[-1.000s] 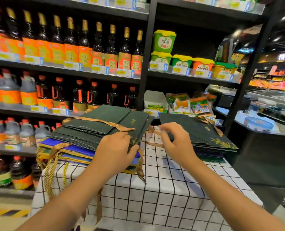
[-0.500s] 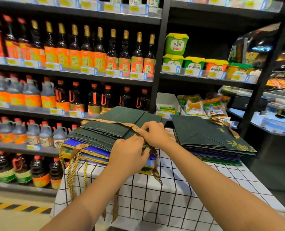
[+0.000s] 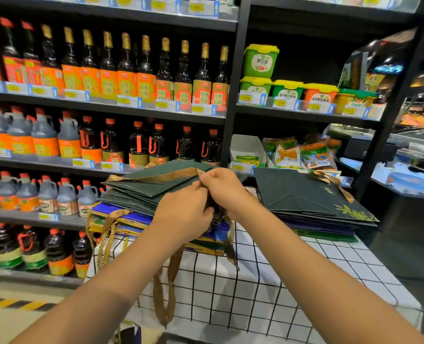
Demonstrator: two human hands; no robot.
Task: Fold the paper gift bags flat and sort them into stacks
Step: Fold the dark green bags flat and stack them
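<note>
Flat dark-green paper bags [image 3: 156, 189]; both hands [image 3: 206, 199] seemingly pinch the woven gold ribbon handle [image 3: 161, 177].

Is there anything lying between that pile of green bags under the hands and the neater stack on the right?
Nothing visible does. Between the left pile and the right stack only bare checked tablecloth shows. Both hands, left hand and right hand, are already at the pile's near edge, by a gold ribbon handle.
</note>
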